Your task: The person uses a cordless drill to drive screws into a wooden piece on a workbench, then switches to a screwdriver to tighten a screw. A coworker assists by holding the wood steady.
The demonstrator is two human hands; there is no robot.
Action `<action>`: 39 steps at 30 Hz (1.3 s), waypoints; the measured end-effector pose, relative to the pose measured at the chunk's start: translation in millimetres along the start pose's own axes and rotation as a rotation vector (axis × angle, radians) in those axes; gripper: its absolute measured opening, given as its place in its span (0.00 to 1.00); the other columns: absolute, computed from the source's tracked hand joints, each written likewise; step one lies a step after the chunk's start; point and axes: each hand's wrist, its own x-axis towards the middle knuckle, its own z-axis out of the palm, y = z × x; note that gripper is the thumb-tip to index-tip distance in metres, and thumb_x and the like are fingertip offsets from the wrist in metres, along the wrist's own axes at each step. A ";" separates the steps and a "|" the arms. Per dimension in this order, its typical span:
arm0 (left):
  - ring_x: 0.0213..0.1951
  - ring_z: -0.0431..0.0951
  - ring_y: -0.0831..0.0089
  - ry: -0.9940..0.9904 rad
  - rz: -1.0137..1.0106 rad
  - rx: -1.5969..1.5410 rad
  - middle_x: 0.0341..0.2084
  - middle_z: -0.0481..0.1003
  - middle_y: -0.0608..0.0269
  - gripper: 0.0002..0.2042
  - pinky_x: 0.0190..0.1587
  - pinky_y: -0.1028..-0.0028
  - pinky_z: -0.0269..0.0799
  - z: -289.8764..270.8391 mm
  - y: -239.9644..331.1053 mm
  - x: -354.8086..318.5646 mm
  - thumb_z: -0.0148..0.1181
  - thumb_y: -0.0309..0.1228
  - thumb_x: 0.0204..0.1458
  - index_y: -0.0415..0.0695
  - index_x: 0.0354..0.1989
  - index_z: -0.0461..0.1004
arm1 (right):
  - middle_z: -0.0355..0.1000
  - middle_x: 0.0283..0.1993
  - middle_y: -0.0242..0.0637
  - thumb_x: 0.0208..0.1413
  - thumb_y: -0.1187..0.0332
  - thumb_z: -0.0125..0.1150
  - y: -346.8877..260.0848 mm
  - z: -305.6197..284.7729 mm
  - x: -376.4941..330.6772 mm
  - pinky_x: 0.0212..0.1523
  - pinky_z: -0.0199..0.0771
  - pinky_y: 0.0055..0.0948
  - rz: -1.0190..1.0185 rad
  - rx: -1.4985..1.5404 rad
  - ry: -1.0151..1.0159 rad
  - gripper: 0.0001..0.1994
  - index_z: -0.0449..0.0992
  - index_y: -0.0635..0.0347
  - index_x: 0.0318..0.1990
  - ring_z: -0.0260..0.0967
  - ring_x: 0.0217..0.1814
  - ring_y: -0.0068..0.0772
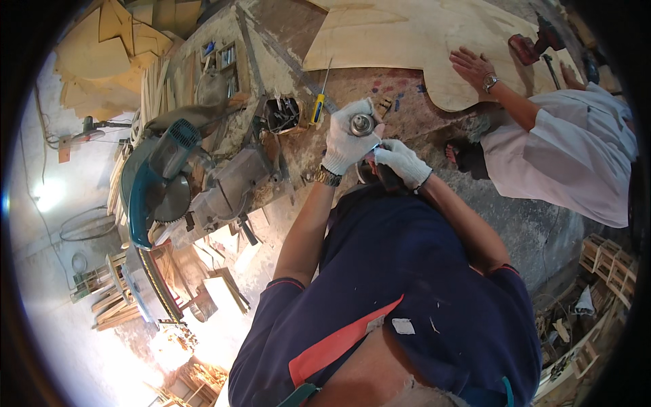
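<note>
My left hand [352, 136], in a white knit glove, closes round the metal chuck [362, 124] of what looks like a power drill. Its round end points up toward me. My right hand [403, 163], gloved too, grips the dark lower body [388, 178] of the same tool, close against my front. A bit of red shows between the two hands; the gloves hide much of the tool. Just left of my left hand, a yellow-and-blue screwdriver [318, 108] lies on the bench by a dark container [283, 115] of small items.
A large plywood sheet [373, 34] covers the far bench. At right, a co-worker's hand [472, 68] rests on it, near a red-and-black drill [532, 46]. A teal mitre saw [161, 173] with a bare blade stands at left. Wood scraps [573, 339] lie at lower right.
</note>
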 end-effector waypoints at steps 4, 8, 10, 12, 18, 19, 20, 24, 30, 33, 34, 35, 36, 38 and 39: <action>0.33 0.79 0.75 0.020 -0.038 -0.082 0.28 0.77 0.64 0.07 0.39 0.73 0.76 1.9 -0.1 -0.5 0.70 0.22 0.45 0.40 0.32 0.78 | 0.76 0.29 0.36 0.56 0.63 0.66 -1.8 0.7 0.4 0.28 0.76 0.30 -0.006 0.047 -0.011 0.13 0.77 0.65 0.37 0.75 0.26 0.29; 0.32 0.78 0.76 0.013 -0.040 -0.072 0.28 0.77 0.65 0.07 0.38 0.73 0.76 1.4 0.8 -1.6 0.69 0.22 0.46 0.40 0.32 0.78 | 0.75 0.29 0.35 0.56 0.63 0.66 -1.2 2.2 1.1 0.28 0.75 0.30 -0.008 0.059 -0.027 0.12 0.77 0.65 0.38 0.75 0.26 0.28; 0.32 0.78 0.77 0.008 -0.032 -0.055 0.28 0.77 0.65 0.07 0.38 0.73 0.76 1.7 1.3 -1.7 0.69 0.21 0.46 0.41 0.32 0.78 | 0.75 0.29 0.35 0.57 0.63 0.66 -0.9 2.4 0.6 0.27 0.75 0.30 -0.001 0.105 -0.040 0.13 0.77 0.65 0.38 0.74 0.26 0.28; 0.32 0.78 0.77 0.010 -0.031 -0.051 0.27 0.76 0.65 0.06 0.38 0.74 0.76 2.8 2.1 -1.1 0.69 0.21 0.46 0.41 0.32 0.77 | 0.75 0.29 0.35 0.56 0.62 0.66 -1.2 1.8 -0.6 0.27 0.75 0.30 -0.015 0.088 -0.023 0.13 0.77 0.65 0.38 0.74 0.26 0.28; 0.30 0.76 0.79 0.012 -0.051 -0.058 0.26 0.75 0.65 0.06 0.37 0.74 0.75 6.4 6.5 1.2 0.67 0.21 0.46 0.41 0.31 0.76 | 0.75 0.29 0.34 0.56 0.61 0.67 -1.9 -1.3 -3.8 0.27 0.75 0.30 -0.004 0.071 -0.027 0.14 0.77 0.65 0.39 0.74 0.26 0.28; 0.30 0.76 0.80 0.011 -0.050 -0.050 0.26 0.75 0.65 0.06 0.37 0.74 0.75 6.5 7.3 1.2 0.67 0.21 0.46 0.41 0.31 0.76 | 0.76 0.29 0.34 0.56 0.61 0.67 -1.5 -1.6 -4.2 0.27 0.75 0.30 -0.018 0.077 -0.033 0.14 0.77 0.65 0.39 0.74 0.26 0.28; 0.30 0.75 0.80 0.003 -0.051 -0.041 0.25 0.75 0.65 0.06 0.36 0.74 0.74 6.4 8.1 1.7 0.67 0.21 0.47 0.40 0.31 0.76 | 0.76 0.30 0.33 0.57 0.58 0.68 -1.4 -2.1 -4.4 0.29 0.74 0.29 -0.008 0.078 -0.039 0.16 0.78 0.64 0.39 0.73 0.27 0.26; 0.30 0.75 0.81 -0.003 -0.022 -0.006 0.25 0.75 0.66 0.05 0.36 0.75 0.74 6.5 10.2 2.3 0.67 0.21 0.47 0.40 0.30 0.76 | 0.76 0.32 0.32 0.57 0.52 0.70 -1.4 -3.4 -6.0 0.32 0.72 0.28 0.040 0.036 0.002 0.19 0.80 0.62 0.39 0.72 0.29 0.23; 0.30 0.75 0.83 -0.012 -0.068 -0.058 0.25 0.76 0.68 0.06 0.35 0.75 0.74 8.7 8.9 0.6 0.67 0.20 0.48 0.41 0.32 0.77 | 0.76 0.31 0.34 0.57 0.58 0.67 -6.1 -0.4 -10.1 0.30 0.75 0.29 0.023 0.033 0.023 0.17 0.79 0.65 0.41 0.75 0.28 0.27; 0.31 0.75 0.84 0.012 -0.016 -0.038 0.26 0.76 0.69 0.06 0.36 0.76 0.74 10.1 4.3 -1.1 0.67 0.19 0.48 0.41 0.34 0.76 | 0.77 0.30 0.35 0.57 0.60 0.64 -6.7 1.2 -11.7 0.28 0.76 0.29 0.019 0.011 0.074 0.15 0.79 0.65 0.41 0.76 0.27 0.28; 0.32 0.76 0.83 0.011 -0.036 -0.061 0.27 0.76 0.69 0.06 0.36 0.76 0.75 9.5 2.6 -1.9 0.67 0.19 0.49 0.40 0.34 0.76 | 0.77 0.30 0.35 0.57 0.60 0.64 -7.1 1.2 -11.9 0.28 0.76 0.29 0.001 0.020 0.056 0.15 0.79 0.65 0.40 0.76 0.27 0.28; 0.32 0.76 0.83 0.014 -0.060 -0.083 0.27 0.77 0.69 0.06 0.37 0.76 0.75 8.8 1.1 -2.7 0.67 0.19 0.49 0.40 0.34 0.76 | 0.78 0.30 0.35 0.56 0.59 0.65 -7.6 1.0 -12.1 0.29 0.76 0.29 0.005 -0.013 0.068 0.16 0.79 0.66 0.40 0.76 0.27 0.28; 0.33 0.76 0.83 0.017 -0.082 -0.106 0.28 0.77 0.70 0.06 0.38 0.76 0.75 8.0 -0.2 -3.0 0.67 0.19 0.49 0.40 0.34 0.76 | 0.78 0.31 0.35 0.56 0.59 0.65 -8.3 1.3 -12.6 0.29 0.75 0.29 -0.012 -0.039 0.048 0.17 0.79 0.66 0.40 0.76 0.27 0.28; 0.36 0.78 0.80 0.017 -0.008 -0.162 0.32 0.79 0.67 0.08 0.41 0.75 0.77 6.7 -1.4 -3.1 0.67 0.17 0.49 0.40 0.37 0.76 | 0.79 0.32 0.37 0.55 0.57 0.67 -11.2 2.3 -13.8 0.31 0.76 0.31 -0.057 -0.112 0.059 0.19 0.79 0.67 0.41 0.77 0.28 0.29; 0.37 0.79 0.78 0.039 0.017 -0.193 0.35 0.80 0.66 0.10 0.42 0.74 0.77 6.9 -1.1 -3.3 0.67 0.16 0.50 0.41 0.38 0.76 | 0.80 0.33 0.38 0.54 0.56 0.68 -13.0 4.1 -15.2 0.33 0.77 0.32 -0.084 -0.160 0.088 0.20 0.79 0.67 0.42 0.77 0.30 0.30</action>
